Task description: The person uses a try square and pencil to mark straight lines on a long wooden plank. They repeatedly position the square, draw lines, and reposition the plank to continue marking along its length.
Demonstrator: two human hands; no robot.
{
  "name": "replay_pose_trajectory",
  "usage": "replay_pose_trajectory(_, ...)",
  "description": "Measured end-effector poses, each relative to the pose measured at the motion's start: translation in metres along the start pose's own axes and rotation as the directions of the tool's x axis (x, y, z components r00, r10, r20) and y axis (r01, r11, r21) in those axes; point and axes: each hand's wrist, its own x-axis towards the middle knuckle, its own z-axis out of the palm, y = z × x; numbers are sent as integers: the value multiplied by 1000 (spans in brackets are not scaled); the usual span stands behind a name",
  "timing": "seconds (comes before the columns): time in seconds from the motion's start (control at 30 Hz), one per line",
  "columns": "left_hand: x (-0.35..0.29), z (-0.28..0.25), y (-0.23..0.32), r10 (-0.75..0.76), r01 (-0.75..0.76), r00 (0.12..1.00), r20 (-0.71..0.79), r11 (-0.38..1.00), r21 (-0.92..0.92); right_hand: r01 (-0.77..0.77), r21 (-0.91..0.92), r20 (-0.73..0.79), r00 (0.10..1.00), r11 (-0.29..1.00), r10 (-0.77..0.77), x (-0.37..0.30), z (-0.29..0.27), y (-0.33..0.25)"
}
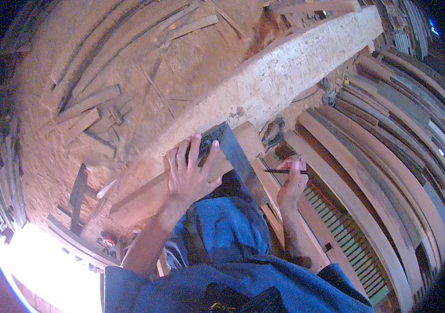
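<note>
My left hand (188, 169) presses a try square against a pale wooden board (144, 198). Its fingers lie spread across the dark, patterned stock (213, 136), while the thumb rests lower, near the board's edge. From the stock the square's flat grey blade (239, 161) slants down to the right, toward my body. To the right of the blade, clear of the wood, my right hand (293, 185) pinches a thin dark pencil (280, 171) with its tip pointing left.
A long, thick, whitish beam (285, 78) runs diagonally under the board. Curved planks (358, 177) are stacked along the right. Sawdust, offcuts (89, 122) and long strips cover the ground at left. Beside my right forearm is a green slatted piece (345, 235). Bright light enters at lower left.
</note>
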Motion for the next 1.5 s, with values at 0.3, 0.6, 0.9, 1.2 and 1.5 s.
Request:
replay_pose_trajectory(0.3,-1,2,-1,8,-8,999,-33,1000,0,404,-415,331,902,815,-279,12,37,-10)
replay_pose_trajectory(0.6,-2,3,1,5,-5,999,-38,1000,3,639,-499,572,750,585,-332,0,-14,-28)
replay_pose_trajectory(0.9,1,-1,3,-6,6,1000,-12,1000,4,211,-613,466,875,762,133,8,-3,15)
replay_pose_trajectory(1.2,27,14,24,-8,8,1000,8,1000,-20,-214,-580,290,847,786,445,22,1,8)
replay_pose_trajectory(1.5,32,14,26,8,-8,999,-34,1000,2,-220,-583,243,872,783,426,27,5,20)
